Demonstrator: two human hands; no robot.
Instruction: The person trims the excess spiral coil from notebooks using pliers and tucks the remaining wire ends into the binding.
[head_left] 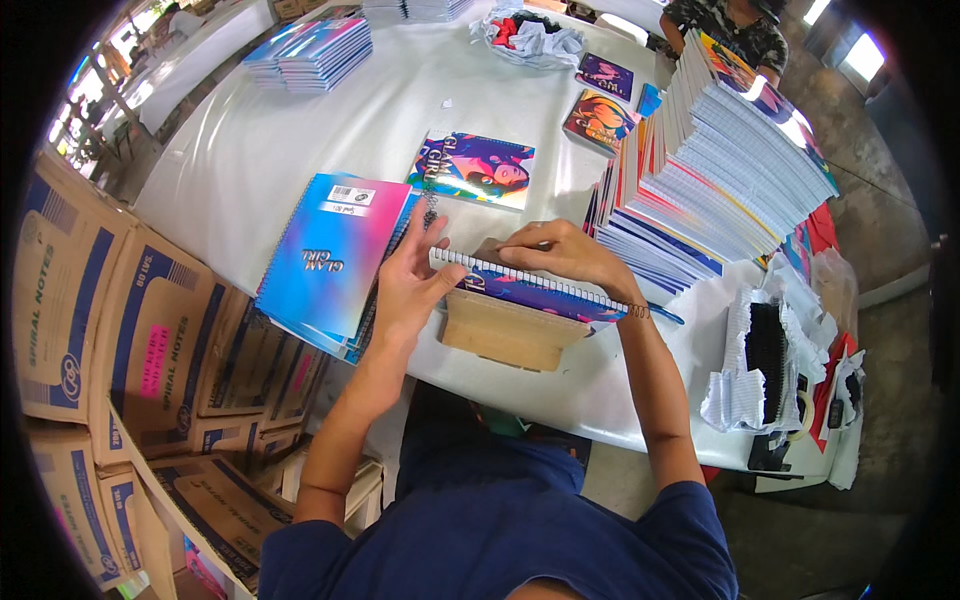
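A notebook point(520, 286) with a purple, patterned cover stands on its long edge in front of me, its white punched spine side up. My left hand point(412, 280) grips its left end, thumb over the near cover. My right hand point(562, 250) is closed over the spine's far side, fingertips pressed near its middle; what lies under them is partly hidden. A dark spiral coil point(638, 312) pokes out at the right end, by my wrist. Below the notebook is a brown cardboard piece point(505, 335). Beside my left hand lies a stack of blue-pink notebooks point(335, 265).
Another patterned notebook point(480, 170) lies beyond my hands. A tall, leaning stack of notebooks point(715, 170) rises at right. Torn paper wrapping point(745, 340) holds dark coils at the right edge. Cardboard cartons point(165, 340) are piled at left. Across the table is another person point(725, 25).
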